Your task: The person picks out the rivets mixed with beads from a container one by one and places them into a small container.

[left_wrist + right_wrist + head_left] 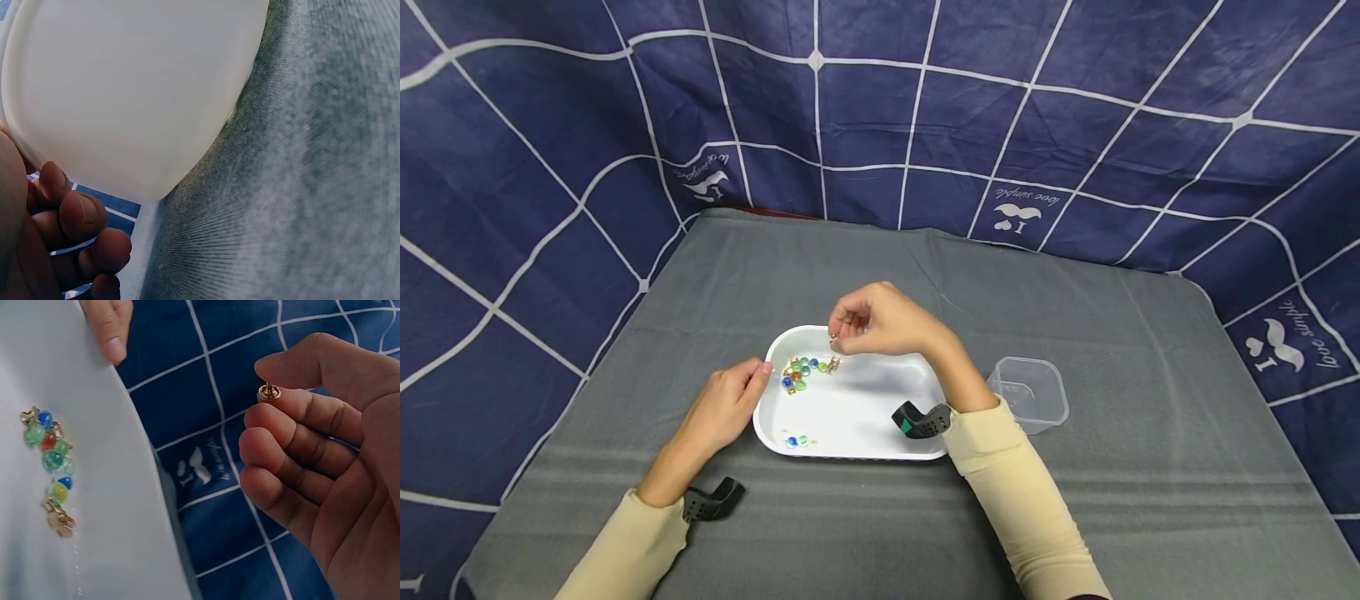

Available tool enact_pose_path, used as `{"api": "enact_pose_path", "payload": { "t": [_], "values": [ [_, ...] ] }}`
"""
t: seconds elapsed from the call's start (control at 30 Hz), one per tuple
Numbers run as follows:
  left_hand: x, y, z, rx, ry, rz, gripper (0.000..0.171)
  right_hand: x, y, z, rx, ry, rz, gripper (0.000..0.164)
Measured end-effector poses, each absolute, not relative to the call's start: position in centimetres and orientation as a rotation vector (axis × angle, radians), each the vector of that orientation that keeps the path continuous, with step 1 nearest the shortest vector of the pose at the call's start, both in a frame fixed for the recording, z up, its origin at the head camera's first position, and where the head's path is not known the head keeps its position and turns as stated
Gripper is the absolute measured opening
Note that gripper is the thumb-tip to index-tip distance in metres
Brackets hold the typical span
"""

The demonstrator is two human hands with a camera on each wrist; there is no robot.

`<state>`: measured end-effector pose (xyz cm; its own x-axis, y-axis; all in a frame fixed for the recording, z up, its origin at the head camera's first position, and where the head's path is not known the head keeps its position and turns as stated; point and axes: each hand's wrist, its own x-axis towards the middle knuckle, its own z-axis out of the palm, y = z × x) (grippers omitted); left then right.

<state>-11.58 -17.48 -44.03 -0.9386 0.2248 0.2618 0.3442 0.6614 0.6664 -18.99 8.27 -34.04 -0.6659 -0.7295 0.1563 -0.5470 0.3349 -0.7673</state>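
Observation:
My right hand (886, 321) is over the far side of a white tray (857, 417) and pinches a small gold thumbtack (269, 393) between thumb and index finger. Its other fingers curl loosely toward the palm. At the tray's left end, my left hand (726, 404) grips the rim, thumb on top and fingers outside and below. Inside, near that end, lie glass marbles (53, 460) in green, blue, yellow and orange, mixed with gold thumbtacks (60, 524). A blue marble (792, 442) and a green one sit apart by the tray's near left corner.
A clear plastic box (1037, 392) stands right of the tray, partly behind my right forearm. Grey cloth (1135, 400) covers the table. Blue checked curtains (880, 108) hang behind and at both sides.

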Motion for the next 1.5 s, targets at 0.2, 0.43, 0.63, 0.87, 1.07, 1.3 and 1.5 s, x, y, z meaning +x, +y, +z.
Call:
{"api": "enact_pose_path", "payload": {
  "t": [0.2,0.43,0.63,0.87,1.07,1.3,1.5],
  "values": [
    [-11.6,-17.6,-44.1,-0.455,-2.732,-1.155,0.032,-18.3,9.5,-33.3,-1.141,2.404,-1.273,0.003],
    [-11.6,-17.7,-44.1,-0.454,-2.723,-1.158,0.033,-17.9,10.8,-33.3,-1.109,2.418,-1.307,0.005],
    [-11.6,-17.7,-43.9,-0.461,-2.72,-1.158,0.033,-17.6,11.9,-33.7,-1.053,2.448,-1.345,0.006],
    [-11.6,-17.7,-44.0,-0.462,-2.717,-1.156,0.032,-17.2,13.1,-33.8,-1.027,2.473,-1.372,0.007],
    [-11.6,-17.7,-44.1,-0.461,-2.721,-1.157,0.032,-17.1,14.3,-34.0,-1.009,2.5,-1.375,0.006],
    [-11.6,-17.6,-44.1,-0.46,-2.723,-1.17,0.031,-16.8,16.0,-34.3,-0.947,2.52,-1.397,0.006],
    [-11.6,-17.5,-43.9,-0.448,-2.725,-1.179,0.031,-16.5,17.4,-34.4,-0.896,2.554,-1.394,0.006]
  ]
}}
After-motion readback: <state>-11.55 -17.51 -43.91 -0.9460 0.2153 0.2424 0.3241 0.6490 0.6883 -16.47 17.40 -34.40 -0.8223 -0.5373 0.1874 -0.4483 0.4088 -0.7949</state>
